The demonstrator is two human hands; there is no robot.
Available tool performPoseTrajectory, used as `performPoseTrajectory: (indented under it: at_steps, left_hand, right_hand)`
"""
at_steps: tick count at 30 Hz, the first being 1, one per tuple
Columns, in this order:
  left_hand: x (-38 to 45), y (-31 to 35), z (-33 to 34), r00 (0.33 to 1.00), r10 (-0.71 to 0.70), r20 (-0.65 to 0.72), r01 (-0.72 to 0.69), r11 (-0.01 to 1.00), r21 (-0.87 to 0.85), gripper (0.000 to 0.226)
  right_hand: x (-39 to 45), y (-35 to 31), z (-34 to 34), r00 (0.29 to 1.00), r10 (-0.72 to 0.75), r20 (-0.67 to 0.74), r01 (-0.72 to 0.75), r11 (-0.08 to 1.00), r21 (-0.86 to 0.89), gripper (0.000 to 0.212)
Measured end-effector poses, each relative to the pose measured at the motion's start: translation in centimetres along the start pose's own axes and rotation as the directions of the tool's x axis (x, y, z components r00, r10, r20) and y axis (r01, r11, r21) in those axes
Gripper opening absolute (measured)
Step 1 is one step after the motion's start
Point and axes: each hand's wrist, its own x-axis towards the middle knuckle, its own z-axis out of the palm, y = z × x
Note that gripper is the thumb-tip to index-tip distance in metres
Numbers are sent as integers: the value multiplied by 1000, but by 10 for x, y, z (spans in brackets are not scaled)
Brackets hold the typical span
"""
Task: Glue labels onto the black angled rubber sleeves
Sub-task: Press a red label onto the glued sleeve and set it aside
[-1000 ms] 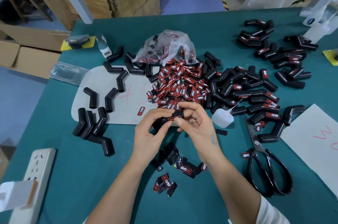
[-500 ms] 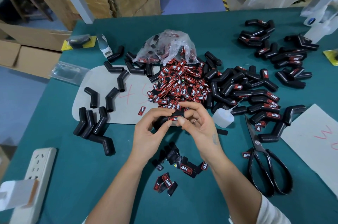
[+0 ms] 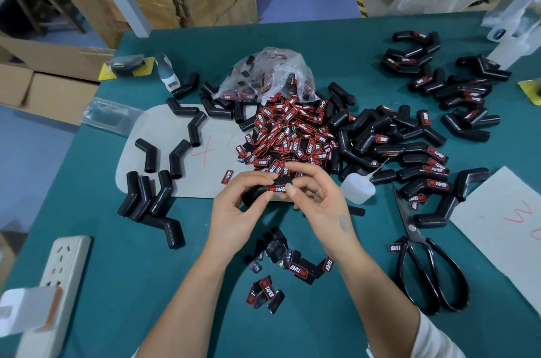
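We're holding one black angled sleeve (image 3: pixel 257 192) between both hands, just above the near edge of the grey mat (image 3: pixel 164 152), about mid-table. Left hand (image 3: pixel 234 217) is gripping it, thumb and fingers curled round the left leg of the sleeve. Right hand (image 3: pixel 319 202) is pinching the other end, thumb tip pressing at the right end of the red-and-black label (image 3: pixel 276 188) sitting on top; the other fingers are fanning loosely, half open. The sleeve's long axis is running left-right, roughly parallel to the table's near edge, label facing up at us. We're reading this as the press-down step: label looks seated, glue setting. The next move likely hinges on the right hand, which is nearer the glue bottle (image 3: pixel 357 189) just to its right and the labelled pile (image 3: pixel 421 164) beyond that toward the right edge. The left hand is nearer the bare sleeves (image 3: pixel 152 188) on the mat's left side. Loose labels (image 3: pixel 289 138) are heaping straight ahead at table centre, spilling from a clear bag (image 3: pixel 272 73); a few more (image 3: pixel 292 267) are lying toward the near edge below the hands. Scissors (image 3: pixel 424 264) are lying near the right near corner, power strip (image 3: pixel 61 275) at the left near corner.
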Motion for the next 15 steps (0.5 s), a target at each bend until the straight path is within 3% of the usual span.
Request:
performPoseTrajectory:
  at_steps: [5, 15]
  left_hand:
    - [2, -2, -2, 997, 75, 33, -78, 992, 102, 19]
    - [1, -8, -2, 969, 206, 133, -235, 938, 256, 33]
  right_hand:
    - [1, -4, -1, 1000, 11, 5, -11, 1000, 9, 33]
    - [2, 0, -4, 999, 22, 30, -22, 1000, 13, 37]
